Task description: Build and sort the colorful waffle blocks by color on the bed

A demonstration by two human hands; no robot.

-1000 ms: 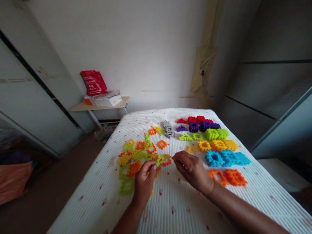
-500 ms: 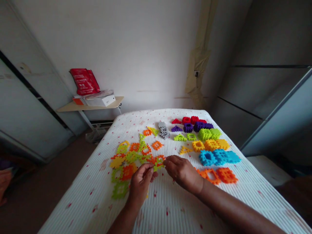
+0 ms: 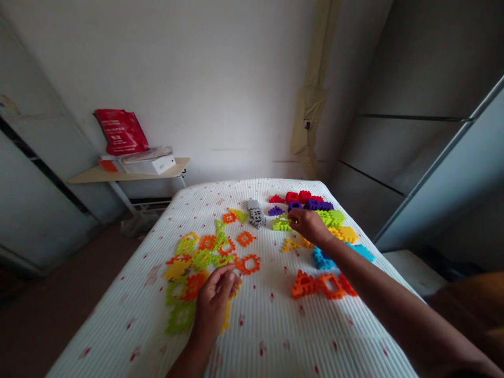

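My right hand (image 3: 309,226) reaches over the sorted rows with its fingers pinched on a lime-green toothed plastic building piece, mostly hidden by the fingers. Just left of the fingertips lie lime-green triangular pieces (image 3: 281,223). My left hand (image 3: 216,296) rests low beside the mixed pile, fingers loosely curled towards the thumb, nothing visible in them. Yellow pieces (image 3: 226,317) show partly from behind it. Beyond its fingertips is an orange square frame piece (image 3: 249,264). Lime-green (image 3: 181,317) and orange pieces (image 3: 195,286) lie to its left.
Sorted stacks stand at the right: red (image 3: 304,196), purple (image 3: 318,205), yellow (image 3: 348,234), blue (image 3: 323,259) and orange (image 3: 333,286). Grey pieces (image 3: 256,216) sit near the middle. A small table (image 3: 94,174) with boxes and a red bag (image 3: 121,132) stands beyond the bed (image 3: 275,336).
My right hand has moved away from my left, forward and right to the green row, with the lime-green piece. My left hand has let that piece go. The view has shifted slightly.
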